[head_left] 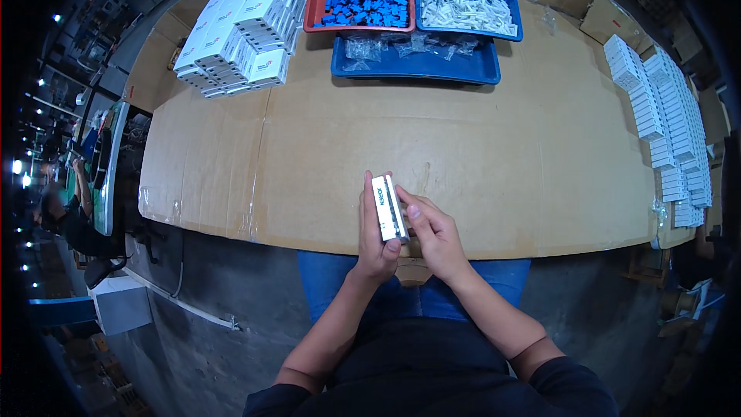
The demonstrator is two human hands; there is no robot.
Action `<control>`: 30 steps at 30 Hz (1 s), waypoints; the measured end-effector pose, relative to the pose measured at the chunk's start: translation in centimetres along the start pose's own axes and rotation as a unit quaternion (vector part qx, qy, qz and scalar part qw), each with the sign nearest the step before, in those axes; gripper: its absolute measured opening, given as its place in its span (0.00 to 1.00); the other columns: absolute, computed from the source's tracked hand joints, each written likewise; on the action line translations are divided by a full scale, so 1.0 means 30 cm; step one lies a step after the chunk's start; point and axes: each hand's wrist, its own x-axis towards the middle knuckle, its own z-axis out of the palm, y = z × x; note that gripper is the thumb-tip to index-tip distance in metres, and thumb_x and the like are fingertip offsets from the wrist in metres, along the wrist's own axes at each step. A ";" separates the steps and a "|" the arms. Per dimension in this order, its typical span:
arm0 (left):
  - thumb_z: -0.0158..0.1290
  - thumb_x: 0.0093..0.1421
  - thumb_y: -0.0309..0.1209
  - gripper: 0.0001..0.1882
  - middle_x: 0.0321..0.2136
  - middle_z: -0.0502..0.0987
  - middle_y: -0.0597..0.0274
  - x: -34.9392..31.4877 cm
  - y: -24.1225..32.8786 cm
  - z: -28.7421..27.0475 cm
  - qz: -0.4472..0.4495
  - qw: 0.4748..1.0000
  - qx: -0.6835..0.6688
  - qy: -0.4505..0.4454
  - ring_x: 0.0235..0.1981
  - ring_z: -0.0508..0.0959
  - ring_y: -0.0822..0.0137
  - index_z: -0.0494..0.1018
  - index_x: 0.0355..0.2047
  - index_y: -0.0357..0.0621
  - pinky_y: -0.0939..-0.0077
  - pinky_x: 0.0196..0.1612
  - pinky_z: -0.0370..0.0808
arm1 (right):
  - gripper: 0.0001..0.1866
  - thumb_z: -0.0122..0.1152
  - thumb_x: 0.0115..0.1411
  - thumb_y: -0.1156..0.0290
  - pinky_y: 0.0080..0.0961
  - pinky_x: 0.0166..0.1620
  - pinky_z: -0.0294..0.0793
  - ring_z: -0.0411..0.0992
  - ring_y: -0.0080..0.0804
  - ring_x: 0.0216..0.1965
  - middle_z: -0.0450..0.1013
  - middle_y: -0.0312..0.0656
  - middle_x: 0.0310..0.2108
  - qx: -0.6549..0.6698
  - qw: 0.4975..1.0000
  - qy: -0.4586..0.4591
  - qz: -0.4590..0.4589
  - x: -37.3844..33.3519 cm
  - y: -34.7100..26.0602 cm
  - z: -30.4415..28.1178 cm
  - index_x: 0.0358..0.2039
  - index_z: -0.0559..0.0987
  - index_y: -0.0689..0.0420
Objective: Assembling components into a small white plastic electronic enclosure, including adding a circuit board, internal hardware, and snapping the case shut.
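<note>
A small white box (384,208) with dark print stands tilted just above the near edge of the cardboard-covered table. My left hand (373,250) is closed around its left side and lower end, the thumb at the bottom corner. At the box's right side, along a darker edge that may be an opening, are the thumb and fingers of my right hand (437,238). That hand is bent inward against the box, and its fingertips are partly hidden. What lies inside the box cannot be made out.
Stacked white boxes (224,38) stand at the far left. A red tray (311,11) of blue parts and a blue tray (519,19) of white parts rest above a lower blue tray (417,72) with clear plastic bags. Rows of small white boxes (656,108) line the right edge.
</note>
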 end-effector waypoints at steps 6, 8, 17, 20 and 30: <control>0.35 0.69 0.70 0.55 0.64 0.65 0.45 0.015 0.050 0.012 -0.091 0.984 -0.148 0.037 0.63 0.70 0.58 0.39 0.76 0.34 0.63 0.65 0.68 | 0.25 0.60 0.72 0.60 0.34 0.65 0.67 0.67 0.41 0.65 0.67 0.51 0.65 -0.155 0.985 -0.020 -0.068 0.006 -0.009 -0.063 0.65 0.75 0.57; 0.25 0.76 0.62 0.43 0.61 0.71 0.48 0.027 0.059 0.025 -0.183 0.957 -0.208 0.085 0.61 0.74 0.59 0.50 0.75 0.37 0.64 0.61 0.74 | 0.34 0.69 0.63 0.56 0.45 0.70 0.63 0.62 0.51 0.70 0.62 0.52 0.69 -0.304 0.929 -0.046 -0.205 0.007 -0.041 -0.068 0.67 0.74 0.54; 0.29 0.76 0.61 0.36 0.56 0.75 0.54 0.034 0.150 0.026 -0.440 0.813 -0.380 -0.037 0.56 0.79 0.61 0.62 0.67 0.45 0.64 0.57 0.79 | 0.43 0.79 0.49 0.51 0.56 0.71 0.60 0.69 0.53 0.66 0.70 0.53 0.65 -0.344 0.880 -0.084 -0.316 0.059 -0.002 -0.144 0.62 0.76 0.61; 0.28 0.76 0.62 0.37 0.56 0.75 0.54 0.028 0.138 0.034 -0.429 0.820 -0.378 -0.026 0.56 0.79 0.61 0.61 0.67 0.46 0.64 0.57 0.79 | 0.42 0.76 0.54 0.48 0.48 0.68 0.66 0.70 0.55 0.66 0.72 0.59 0.63 -0.273 0.906 -0.077 -0.315 0.056 0.034 -0.137 0.60 0.76 0.65; 0.29 0.75 0.63 0.42 0.65 0.66 0.52 -0.013 0.048 0.039 -0.308 0.909 -0.275 -0.057 0.65 0.71 0.60 0.51 0.73 0.40 0.62 0.66 0.71 | 0.39 0.57 0.69 0.42 0.37 0.67 0.67 0.70 0.48 0.65 0.71 0.58 0.63 -0.032 0.976 0.004 -0.218 0.051 0.101 -0.096 0.63 0.73 0.67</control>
